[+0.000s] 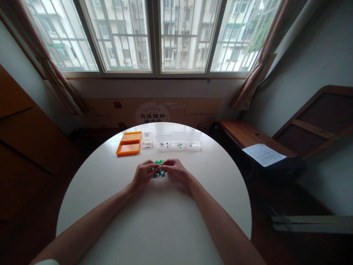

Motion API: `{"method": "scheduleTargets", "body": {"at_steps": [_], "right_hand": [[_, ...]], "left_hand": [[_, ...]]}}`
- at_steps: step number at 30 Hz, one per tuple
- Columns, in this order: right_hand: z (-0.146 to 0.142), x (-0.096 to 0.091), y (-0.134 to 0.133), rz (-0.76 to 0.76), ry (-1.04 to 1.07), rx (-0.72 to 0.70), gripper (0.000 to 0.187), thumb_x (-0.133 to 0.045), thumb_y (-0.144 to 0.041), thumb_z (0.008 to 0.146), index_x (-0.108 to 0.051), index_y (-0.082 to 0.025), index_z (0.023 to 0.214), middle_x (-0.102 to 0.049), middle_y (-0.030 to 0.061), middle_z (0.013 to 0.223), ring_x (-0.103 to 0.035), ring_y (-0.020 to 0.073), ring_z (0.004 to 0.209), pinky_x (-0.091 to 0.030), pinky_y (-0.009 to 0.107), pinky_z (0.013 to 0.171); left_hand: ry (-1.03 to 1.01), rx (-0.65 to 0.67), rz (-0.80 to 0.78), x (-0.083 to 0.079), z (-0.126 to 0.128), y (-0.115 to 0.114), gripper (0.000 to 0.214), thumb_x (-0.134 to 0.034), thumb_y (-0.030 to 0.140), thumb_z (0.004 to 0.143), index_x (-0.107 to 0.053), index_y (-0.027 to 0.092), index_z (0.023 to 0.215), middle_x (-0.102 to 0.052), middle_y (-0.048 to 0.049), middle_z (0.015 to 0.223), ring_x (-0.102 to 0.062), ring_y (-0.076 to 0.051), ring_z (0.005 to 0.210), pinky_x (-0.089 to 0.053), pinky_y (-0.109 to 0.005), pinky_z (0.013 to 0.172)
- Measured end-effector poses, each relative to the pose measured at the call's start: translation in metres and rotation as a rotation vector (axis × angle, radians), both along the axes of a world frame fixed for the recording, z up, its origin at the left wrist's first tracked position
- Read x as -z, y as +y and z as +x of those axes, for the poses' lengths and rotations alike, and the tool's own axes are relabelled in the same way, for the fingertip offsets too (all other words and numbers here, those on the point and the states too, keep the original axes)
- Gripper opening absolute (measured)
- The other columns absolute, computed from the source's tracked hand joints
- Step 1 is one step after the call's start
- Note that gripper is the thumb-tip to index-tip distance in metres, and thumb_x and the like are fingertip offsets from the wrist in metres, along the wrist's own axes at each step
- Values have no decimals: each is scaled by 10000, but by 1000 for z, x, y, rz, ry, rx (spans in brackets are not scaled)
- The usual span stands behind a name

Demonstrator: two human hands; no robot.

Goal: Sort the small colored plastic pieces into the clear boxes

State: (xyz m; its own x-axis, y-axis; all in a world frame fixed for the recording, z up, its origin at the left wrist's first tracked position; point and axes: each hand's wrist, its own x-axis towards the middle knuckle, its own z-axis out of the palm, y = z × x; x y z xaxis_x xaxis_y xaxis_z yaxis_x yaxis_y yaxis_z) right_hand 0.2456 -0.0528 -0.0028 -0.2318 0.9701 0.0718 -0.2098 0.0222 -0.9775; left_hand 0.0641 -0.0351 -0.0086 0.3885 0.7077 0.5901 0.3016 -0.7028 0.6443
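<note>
Near the middle of the round table, a small heap of green, blue and yellow toy building bricks lies between my hands. My left hand comes in from the left, thumb and fingers pinched together. From the other side my right hand is pinched too, its fingertips meeting the left ones just above the bricks. Whatever the fingertips hold is too small to name; a pale yellowish speck shows there. Beyond the hands, a row of clear plastic boxes with raised lids holds a few tiny coloured pieces.
An orange tray with two compartments stands at the far left of the white table. Next to it is a small clear case with tiny parts. Right of the table, a paper sheet lies on a wooden bench.
</note>
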Motion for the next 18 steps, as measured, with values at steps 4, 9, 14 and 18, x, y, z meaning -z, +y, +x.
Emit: {"method": "scheduleTargets", "body": {"at_steps": [4, 9, 14, 18], "right_hand": [[0, 3, 1, 4, -10, -3, 289, -769, -361, 575, -710, -128, 736, -641, 19, 619, -524, 100, 563, -385, 237, 565], [1, 5, 3, 8, 2, -15, 288, -768, -359, 578, -711, -130, 743, -646, 23, 630, -528, 98, 567, -389, 234, 564], [1, 3, 2, 10, -19, -6, 317, -766, -392, 566, -712, -131, 738, -647, 25, 630, -531, 101, 563, -395, 241, 564], [1, 2, 1, 15, -12, -9, 315, -759, -388, 579, -712, -131, 756, -650, 26, 638, -536, 103, 569, -399, 238, 564]], "left_hand": [[-8, 2, 14, 0, 0, 0, 177, -615, 317, 795, -702, 168, 835, -616, -30, 729, -562, -94, 596, -470, -203, 551], [0, 2, 12, -1, 0, -1, 179, -607, 316, 800, -701, 167, 832, -613, -29, 720, -548, -88, 581, -447, -195, 524], [7, -3, 27, 0, 0, -1, 168, -606, 308, 801, -699, 170, 825, -606, -24, 706, -525, -80, 564, -429, -187, 510], [-3, 9, 20, 0, 0, -1, 165, -614, 305, 794, -698, 166, 822, -598, -23, 707, -514, -73, 547, -420, -179, 494]]}}
